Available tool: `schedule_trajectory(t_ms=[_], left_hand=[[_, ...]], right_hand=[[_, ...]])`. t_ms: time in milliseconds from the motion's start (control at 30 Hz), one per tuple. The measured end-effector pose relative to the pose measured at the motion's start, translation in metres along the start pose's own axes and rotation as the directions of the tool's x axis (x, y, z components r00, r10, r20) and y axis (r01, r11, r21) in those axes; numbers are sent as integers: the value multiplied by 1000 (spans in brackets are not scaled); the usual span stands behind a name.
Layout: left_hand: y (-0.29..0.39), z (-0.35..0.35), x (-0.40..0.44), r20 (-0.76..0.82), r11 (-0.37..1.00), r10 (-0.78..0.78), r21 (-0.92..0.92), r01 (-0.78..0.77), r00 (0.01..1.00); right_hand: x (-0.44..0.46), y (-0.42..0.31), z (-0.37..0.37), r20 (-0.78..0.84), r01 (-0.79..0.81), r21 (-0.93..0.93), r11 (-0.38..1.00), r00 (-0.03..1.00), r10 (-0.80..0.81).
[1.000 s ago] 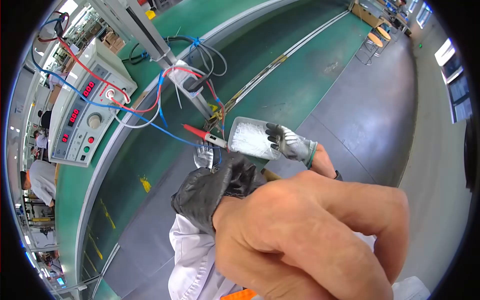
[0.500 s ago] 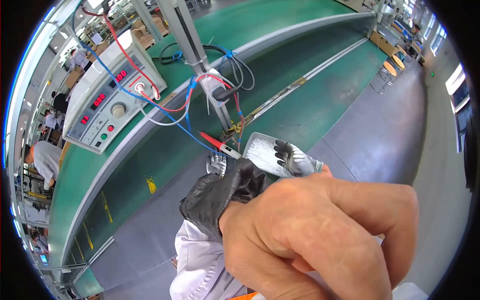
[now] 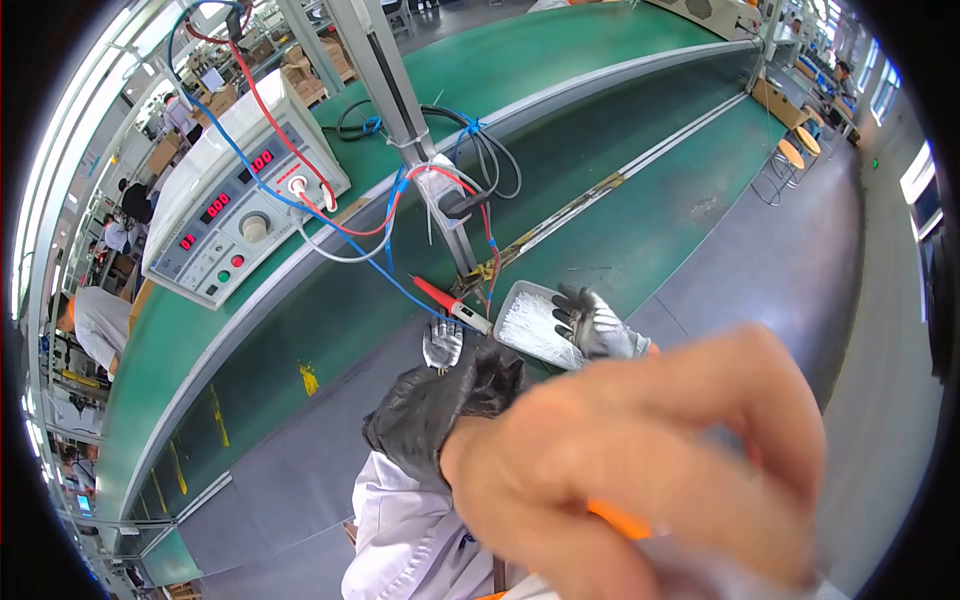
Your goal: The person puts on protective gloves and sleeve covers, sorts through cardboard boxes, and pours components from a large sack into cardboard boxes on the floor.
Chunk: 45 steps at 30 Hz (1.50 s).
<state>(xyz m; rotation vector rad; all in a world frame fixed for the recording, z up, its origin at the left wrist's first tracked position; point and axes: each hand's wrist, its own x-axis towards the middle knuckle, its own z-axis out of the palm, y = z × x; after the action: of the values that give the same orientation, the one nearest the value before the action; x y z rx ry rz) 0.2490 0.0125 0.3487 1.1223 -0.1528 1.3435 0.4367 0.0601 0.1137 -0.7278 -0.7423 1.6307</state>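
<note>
My left hand is bare and very close to the camera, coming out of a bunched black cuff. Its fingers are bent and smeared by motion, so whether they grip anything is unclear. Beyond it, my right hand, in a grey glove with black fingers, rests at the right edge of a tray of thin white pieces. The right fingers are apart and appear to hold nothing; its forearm is mostly hidden. A grey glove lies left of the tray, near a red-and-white probe.
A power unit with red digits stands on the green bench at left. Red and blue cables run from it around a metal post. Stools stand at the right; people work at the far left.
The view has shifted, so the bench and power unit sit slightly lower and further right. My left hand has moved and its fingers are now blurred. My right hand stays beside the tray.
</note>
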Motion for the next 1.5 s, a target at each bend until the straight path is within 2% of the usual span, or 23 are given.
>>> schedule_trajectory(t_ms=[67,133,200,267,300,333,400,433,467,500,533,600,633,767,867,900,1000,1033,1133,1167,1267,1400,1500], left_hand=[[-5,-2,9,44,1000,-11,8,10,999],[-17,-34,-3,-130,893,88,450,-20,988],[-39,-66,-29,-210,581,-72,786,213,975],[-71,-82,-56,-271,392,-235,852,346,934],[-86,-89,-61,-278,396,-250,845,360,928],[-102,-95,-67,-222,238,-159,937,255,962],[-128,-92,-85,-94,-105,-36,990,89,995],[-133,-90,-94,-147,-82,-61,986,142,987],[-132,-91,-92,-127,-197,-52,974,115,991],[-134,-93,-91,-100,-314,-44,946,81,994],[-138,-97,-93,-130,-309,-48,945,109,990],[-144,-111,-97,-104,-473,-42,878,72,994],[-144,-113,-101,-89,-553,-45,832,49,995],[-145,-109,-108,-87,-617,-127,787,-10,988],[-151,-109,-113,-81,-602,-148,798,-25,986],[-152,-110,-115,-68,-598,-156,801,-40,985],[-161,-109,-123,-76,-587,-136,809,-19,988],[-162,-110,-124,-61,-583,-131,812,-27,989],[-167,-109,-129,-63,-553,-144,833,-28,988],[-169,-107,-131,-59,-537,-154,843,-33,986],[-170,-108,-134,-58,-492,-176,870,-37,983],[-173,-110,-135,-34,-433,-186,900,-51,982],[-175,-109,-136,-24,-409,-195,911,-59,980]], right_hand=[[1,2,0,-13,22,45,999,1000,-21],[4,5,1,-29,53,102,993,998,-51],[5,7,1,-55,69,139,988,997,-62],[21,0,8,-38,167,50,985,986,-165],[26,-2,17,-64,180,89,980,983,-174],[28,-4,28,-103,186,125,975,979,-174],[26,-5,31,-129,31,7,999,991,-30],[25,-3,36,-106,77,-79,994,991,-85],[27,-1,40,-57,139,-165,976,987,-150],[24,3,40,-71,105,-173,979,990,-119],[22,8,41,-62,86,-70,994,994,-90],[23,16,46,-25,60,147,987,998,-57],[22,19,49,-21,42,150,988,999,-39],[24,19,54,-53,48,153,987,998,-40],[33,20,44,-84,180,-270,946,974,-210],[37,24,35,-80,165,-277,947,978,-194],[44,45,5,125,327,-362,873,945,-302],[50,48,6,128,319,-364,875,948,-293],[61,35,40,143,358,41,933,922,-361],[58,31,42,140,352,35,935,925,-353],[56,20,48,335,-2,293,956,937,-101],[52,15,53,644,-511,466,723,756,118],[63,21,41,553,-466,476,746,818,158]])
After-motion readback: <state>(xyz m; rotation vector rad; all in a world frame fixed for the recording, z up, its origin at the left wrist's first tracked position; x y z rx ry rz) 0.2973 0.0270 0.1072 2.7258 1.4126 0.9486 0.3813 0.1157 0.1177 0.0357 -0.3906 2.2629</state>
